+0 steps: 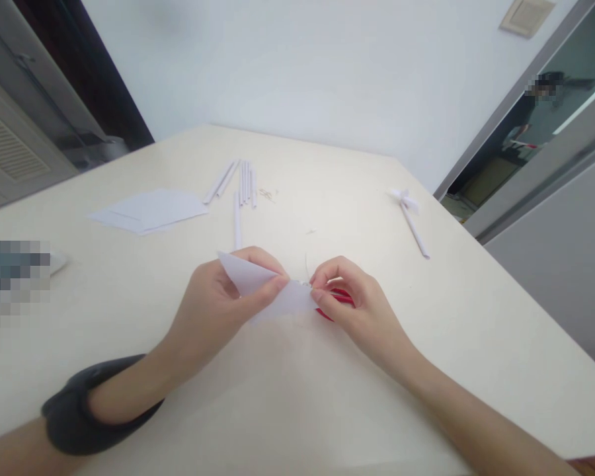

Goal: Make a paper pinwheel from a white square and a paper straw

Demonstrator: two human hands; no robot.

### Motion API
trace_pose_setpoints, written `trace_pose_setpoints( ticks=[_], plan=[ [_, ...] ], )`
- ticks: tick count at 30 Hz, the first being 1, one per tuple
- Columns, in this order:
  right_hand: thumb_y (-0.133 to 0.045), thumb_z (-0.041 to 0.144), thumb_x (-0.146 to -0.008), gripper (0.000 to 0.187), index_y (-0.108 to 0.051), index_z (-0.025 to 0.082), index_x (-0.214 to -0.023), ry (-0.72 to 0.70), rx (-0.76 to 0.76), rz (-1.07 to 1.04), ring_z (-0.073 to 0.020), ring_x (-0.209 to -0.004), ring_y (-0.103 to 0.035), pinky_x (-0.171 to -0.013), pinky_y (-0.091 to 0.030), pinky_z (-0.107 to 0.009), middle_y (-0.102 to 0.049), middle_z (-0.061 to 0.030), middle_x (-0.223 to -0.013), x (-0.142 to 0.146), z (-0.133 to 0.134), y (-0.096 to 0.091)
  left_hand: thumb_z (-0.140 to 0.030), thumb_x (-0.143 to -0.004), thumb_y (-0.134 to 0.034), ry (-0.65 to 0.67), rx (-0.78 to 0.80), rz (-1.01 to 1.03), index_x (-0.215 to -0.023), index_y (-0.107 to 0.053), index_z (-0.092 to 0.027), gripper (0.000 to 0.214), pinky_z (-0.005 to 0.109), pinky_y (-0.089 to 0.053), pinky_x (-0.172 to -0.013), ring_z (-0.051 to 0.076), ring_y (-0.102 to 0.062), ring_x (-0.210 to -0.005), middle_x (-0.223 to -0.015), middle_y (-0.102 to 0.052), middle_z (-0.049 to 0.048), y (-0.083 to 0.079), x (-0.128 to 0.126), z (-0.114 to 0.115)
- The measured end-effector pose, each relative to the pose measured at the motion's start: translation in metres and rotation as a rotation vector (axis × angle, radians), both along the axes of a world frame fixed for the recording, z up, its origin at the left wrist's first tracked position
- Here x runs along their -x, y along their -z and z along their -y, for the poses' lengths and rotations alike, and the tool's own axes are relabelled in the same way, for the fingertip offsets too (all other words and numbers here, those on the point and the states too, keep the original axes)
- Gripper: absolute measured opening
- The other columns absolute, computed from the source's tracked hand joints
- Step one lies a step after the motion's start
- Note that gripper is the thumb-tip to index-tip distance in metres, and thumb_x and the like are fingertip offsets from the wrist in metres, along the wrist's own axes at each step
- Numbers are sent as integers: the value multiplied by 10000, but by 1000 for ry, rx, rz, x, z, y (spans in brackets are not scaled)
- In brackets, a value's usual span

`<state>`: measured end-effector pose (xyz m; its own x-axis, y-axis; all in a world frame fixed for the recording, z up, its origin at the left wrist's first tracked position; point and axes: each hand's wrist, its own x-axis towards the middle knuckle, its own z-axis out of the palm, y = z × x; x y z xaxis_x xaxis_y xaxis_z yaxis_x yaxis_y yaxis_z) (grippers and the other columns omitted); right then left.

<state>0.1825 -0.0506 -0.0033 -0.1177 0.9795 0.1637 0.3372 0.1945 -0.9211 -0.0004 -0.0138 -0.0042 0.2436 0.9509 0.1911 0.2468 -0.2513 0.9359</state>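
My left hand [228,291] pinches a white sheet of paper [290,301] between thumb and fingers; one corner of it stands up over the hand. At the paper's upper right edge, my right hand [350,297] has its thumb and fingertips pressed together on a thin wire [306,264]. Something small and shiny sits between the two hands, too blurred to name. Red handles [343,299] of a tool lie on the table under my right hand, and the rest of that tool is hidden.
White paper sheets [153,208] lie at the left, with several rolled paper sticks [245,182] beside them. Small wire pieces [266,194] are scattered nearby. A paper pinwheel [412,221] on a stick lies at the right. Behind the table [476,344] rises a wall; a person [530,112] appears far right.
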Motion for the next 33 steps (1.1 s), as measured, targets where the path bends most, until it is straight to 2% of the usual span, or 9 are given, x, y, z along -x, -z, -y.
trace_pose_setpoints(
  ticks=[5, 12, 14, 17, 19, 21, 24, 28, 33],
  plan=[
    [-517, 138, -803, 75, -547, 198, -770, 39, -13, 20, -117, -833, -566, -776, -454, -258, -583, 17, -862, -12, -9, -2, -249, -740, -671, -49, 25, 210, -696, -628, -184, 90, 201, -372, -526, 114, -505, -652, -721, -576, -14, 5, 2, -10],
    [-508, 197, -842, 51, -549, 201, -812, 221, -128, -50, -123, -852, -543, -785, -441, -257, -567, 4, -896, -34, -19, -9, -276, -787, -620, -2, 306, 486, -789, -622, -188, 88, 197, -426, -643, 122, -519, -744, -795, -564, -7, 2, 3, -21],
    [-496, 233, -862, 61, -553, 211, -860, 183, -131, -84, -129, -896, -544, -803, -438, -257, -565, -2, -929, -29, -15, -9, -299, -787, -617, 24, 336, 462, -782, -610, -190, 109, 203, -418, -627, 127, -515, -720, -765, -555, -10, 3, 2, -18],
    [-576, 284, -818, 156, -543, 230, -961, 56, -19, -63, -140, -856, -569, -717, -460, -257, -564, -13, -989, -16, -8, -7, -332, -788, -609, 97, 392, 410, -748, -589, -199, 140, 206, -399, -581, 120, -498, -650, -699, -536, -26, 5, -1, -11],
    [-576, 267, -815, 83, -552, 217, -876, 3, 25, -14, -144, -857, -572, -716, -458, -259, -582, -10, -945, -11, -7, -5, -331, -787, -612, 142, 418, 381, -746, -592, -204, 135, 203, -402, -584, 116, -502, -650, -701, -543, -28, 7, -4, -7],
    [-552, 237, -826, 44, -550, 205, -796, 11, 12, 5, -139, -829, -566, -710, -450, -260, -588, -2, -878, -11, -7, -5, -324, -786, -615, 170, 413, 330, -757, -608, -209, 119, 207, -415, -621, 124, -525, -697, -735, -571, -21, 6, -5, -4],
    [-542, 243, -835, 57, -542, 207, -790, 66, 38, -62, -116, -703, -539, -624, -424, -250, -580, 13, -801, -18, -10, -8, -326, -790, -613, 213, 415, 240, -788, -615, -221, 106, 230, -428, -676, 143, -560, -765, -790, -614, -11, 3, -4, -5],
    [-541, 272, -842, 67, -525, 215, -811, 56, 106, -160, -102, -583, -484, -530, -378, -234, -544, 31, -678, -26, -11, -8, -324, -779, -619, 375, 506, 96, -781, -583, -206, 123, 266, -428, -662, 161, -585, -753, -809, -640, 6, -3, -4, -9],
    [-535, 312, -841, 100, -538, 212, -828, 1, 167, -109, -115, -600, -517, -459, -343, -214, -594, -4, -785, -19, -9, -3, -307, -770, -613, 389, 419, -8, -756, -584, -191, 121, 265, -416, -651, 152, -571, -726, -750, -609, -4, -4, -7, -9]
  ],
)
